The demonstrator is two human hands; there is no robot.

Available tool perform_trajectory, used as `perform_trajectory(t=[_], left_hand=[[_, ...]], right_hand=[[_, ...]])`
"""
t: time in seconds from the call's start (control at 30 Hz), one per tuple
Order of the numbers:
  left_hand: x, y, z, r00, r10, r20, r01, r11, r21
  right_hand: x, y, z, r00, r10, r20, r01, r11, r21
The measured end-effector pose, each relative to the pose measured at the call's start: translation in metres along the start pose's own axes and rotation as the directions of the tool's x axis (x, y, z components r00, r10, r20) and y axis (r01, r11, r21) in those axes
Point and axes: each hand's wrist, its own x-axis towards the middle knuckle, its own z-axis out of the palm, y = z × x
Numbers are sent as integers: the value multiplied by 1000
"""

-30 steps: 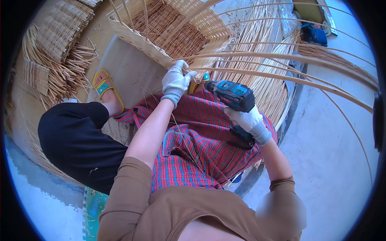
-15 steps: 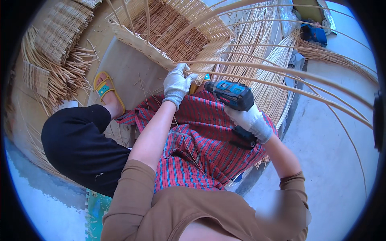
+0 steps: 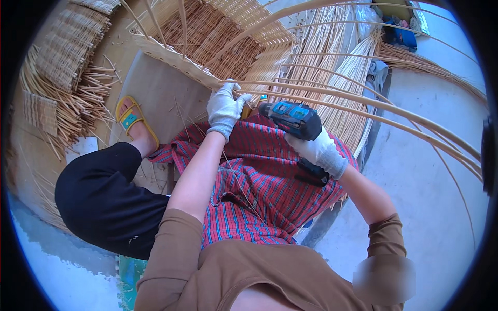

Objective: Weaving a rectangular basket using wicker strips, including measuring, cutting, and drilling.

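Woven cane panels point(image 3: 62, 57) and loose strips cover the floor. Left hand point(image 3: 224, 108) pinches the basket rim point(image 3: 176, 61); right hand point(image 3: 320, 151) wraps the blue drill point(image 3: 291, 119), its bit just beside those fingers: a slip could likely jab them.

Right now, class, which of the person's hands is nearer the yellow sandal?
Left. The left hand grips the basket rim, just right of the yellow sandal; the right hand holds the drill, farther right.
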Motion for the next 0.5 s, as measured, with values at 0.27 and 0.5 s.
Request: perform_trajectory(t=[0.27,0.5], left_hand=[[5,-10,5,997,81,-6,-80,995,62],[6,-11,6,998,63,-11,-62,994,89]], right_hand=[[6,-4,-1,994,-107,-27,103,990,-98],[9,0,2,998,-65,-17,64,997,-32]])
